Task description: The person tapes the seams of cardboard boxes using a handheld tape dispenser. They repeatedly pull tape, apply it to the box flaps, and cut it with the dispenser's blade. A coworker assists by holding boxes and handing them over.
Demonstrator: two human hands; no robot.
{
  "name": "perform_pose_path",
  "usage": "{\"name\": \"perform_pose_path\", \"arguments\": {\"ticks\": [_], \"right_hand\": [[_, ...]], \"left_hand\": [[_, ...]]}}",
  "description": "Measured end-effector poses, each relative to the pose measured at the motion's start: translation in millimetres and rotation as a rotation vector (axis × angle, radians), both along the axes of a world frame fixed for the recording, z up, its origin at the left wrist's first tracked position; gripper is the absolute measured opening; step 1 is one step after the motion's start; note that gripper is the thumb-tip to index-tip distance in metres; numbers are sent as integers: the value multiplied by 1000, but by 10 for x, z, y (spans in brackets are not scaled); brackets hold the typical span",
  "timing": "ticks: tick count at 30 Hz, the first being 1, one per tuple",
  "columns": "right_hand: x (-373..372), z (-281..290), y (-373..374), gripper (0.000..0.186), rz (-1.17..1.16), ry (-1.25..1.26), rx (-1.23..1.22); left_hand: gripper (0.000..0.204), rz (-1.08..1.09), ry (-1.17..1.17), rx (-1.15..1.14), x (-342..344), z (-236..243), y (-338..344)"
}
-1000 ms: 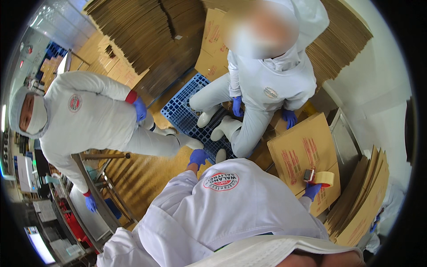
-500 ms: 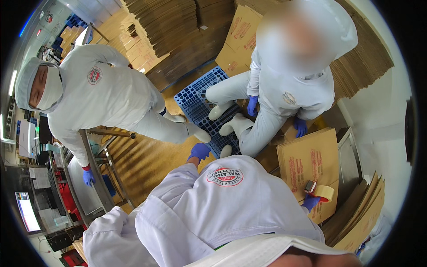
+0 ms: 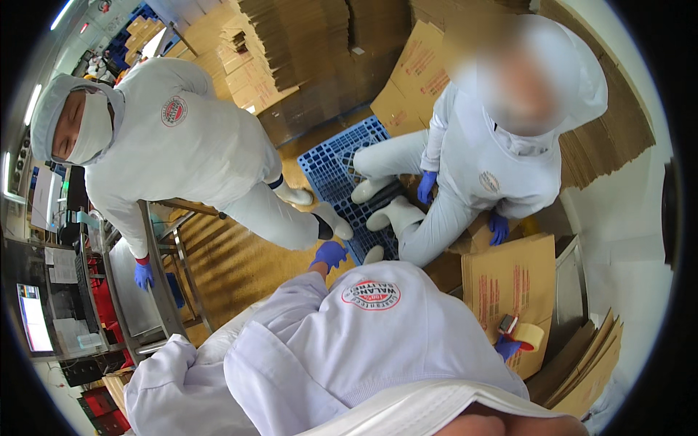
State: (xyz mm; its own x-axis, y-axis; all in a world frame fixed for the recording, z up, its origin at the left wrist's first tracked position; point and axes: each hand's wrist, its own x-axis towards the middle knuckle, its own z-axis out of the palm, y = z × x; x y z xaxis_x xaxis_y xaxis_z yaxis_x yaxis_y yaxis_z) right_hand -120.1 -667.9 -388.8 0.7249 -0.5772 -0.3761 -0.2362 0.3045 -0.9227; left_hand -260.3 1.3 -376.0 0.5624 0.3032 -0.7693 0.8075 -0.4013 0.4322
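Note:
My left hand (image 3: pixel 329 254), in a blue glove, hangs in front of my white jacket (image 3: pixel 371 327) with loosely curled fingers and nothing visible in it. Low on the right, my right hand (image 3: pixel 507 348), also gloved in blue, grips a red tape dispenser (image 3: pixel 522 346) carrying a roll of pale yellow tape (image 3: pixel 528 335). My jacket hides part of that hand. Behind the dispenser stand flat brown cartons (image 3: pixel 502 283) with red print, apart from my left hand.
A co-worker in white (image 3: pixel 174 138) stands at left, one gloved hand on a metal table (image 3: pixel 134 294). Another person (image 3: pixel 502 160) sits at right, boots on a blue plastic pallet (image 3: pixel 331 171). Stacked flattened cardboard (image 3: pixel 313 58) rises behind; more cardboard sheets (image 3: pixel 592 363) lean at lower right.
My view has shifted slightly, so the co-workers, pallet and cardboard stacks appear lower and further right. My right hand still holds the tape dispenser; my left hand stays in front of my jacket.

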Motion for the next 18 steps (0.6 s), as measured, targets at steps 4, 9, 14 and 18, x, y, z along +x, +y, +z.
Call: {"name": "perform_pose_path", "arguments": {"ticks": [4,9,14,18], "right_hand": [[-36,317,455,37,164,160,-669],[-60,286,222,37,22,57,-292],[31,348,439,40,-86,13,38],[29,252,319,40,-98,-21,60]], "left_hand": [[34,41,-33,-21,-71,-51,49],[30,-336,-263,201,-149,-491,156],[29,-378,-24,250,-104,-535,223],[35,-265,-50,171,-140,-608,237]]}}
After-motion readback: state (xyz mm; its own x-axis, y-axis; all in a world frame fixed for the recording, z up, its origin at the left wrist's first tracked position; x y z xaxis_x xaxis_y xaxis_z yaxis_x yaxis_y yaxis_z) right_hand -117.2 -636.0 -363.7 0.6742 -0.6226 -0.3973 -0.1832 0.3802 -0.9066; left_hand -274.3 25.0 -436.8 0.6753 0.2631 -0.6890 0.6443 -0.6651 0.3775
